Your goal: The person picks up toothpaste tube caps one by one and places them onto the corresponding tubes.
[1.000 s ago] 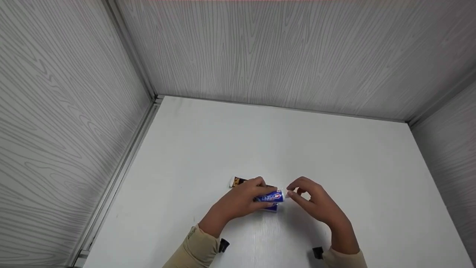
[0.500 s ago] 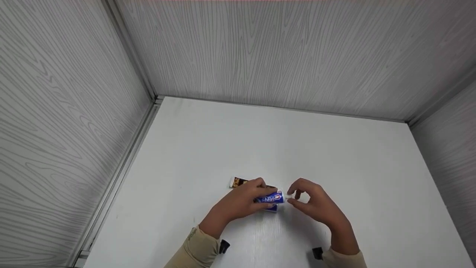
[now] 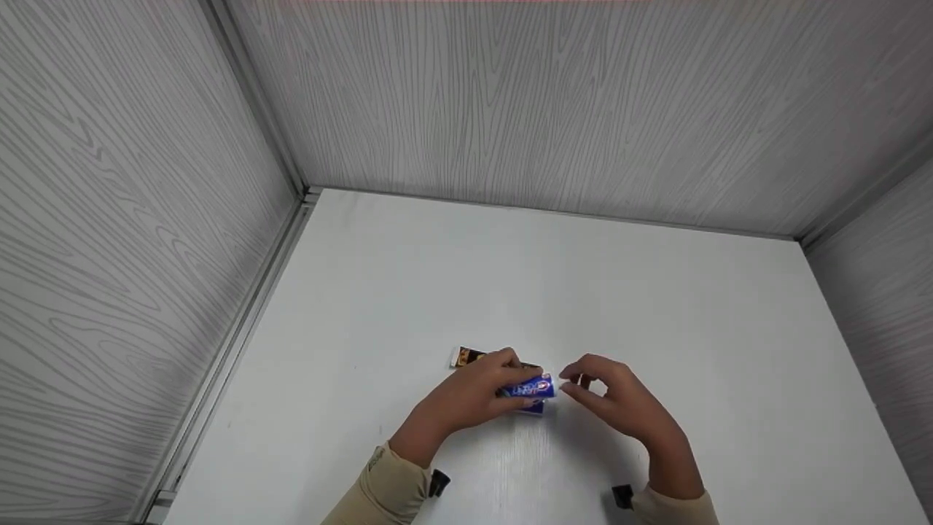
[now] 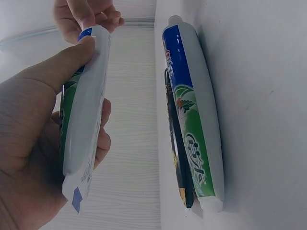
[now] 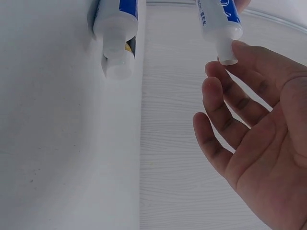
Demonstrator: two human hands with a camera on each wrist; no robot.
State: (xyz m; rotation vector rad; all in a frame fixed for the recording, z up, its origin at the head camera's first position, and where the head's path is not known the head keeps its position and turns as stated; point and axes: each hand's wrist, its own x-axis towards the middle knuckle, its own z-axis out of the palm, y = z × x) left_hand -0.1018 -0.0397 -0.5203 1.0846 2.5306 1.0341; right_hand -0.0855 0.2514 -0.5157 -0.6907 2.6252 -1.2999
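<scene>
My left hand (image 3: 474, 390) grips a blue, white and green toothpaste tube (image 4: 86, 124), its thumb along the upper part. The tube points its white cap (image 5: 225, 51) toward my right hand (image 3: 612, 394). Thumb and forefinger of the right hand pinch that cap, while the other fingers stay loosely bent below it. On the table under the left hand lies a second toothpaste tube (image 4: 192, 110) of the same look. Beside it lies a black and gold tube (image 3: 466, 356), partly covered by the left hand in the head view.
The white table (image 3: 408, 270) is bounded by grey wood-grain panels (image 3: 510, 102) at the back and sides. Dark wrist mounts (image 3: 439, 483) show by the beige sleeves (image 3: 386, 485). The two lying tubes sit close together, their white caps (image 5: 120, 67) at the same end.
The right fingers have shifted on the cap and the hand has dropped slightly. The held tube has tipped and turned a little; the left hand and the lying tubes stay put.
</scene>
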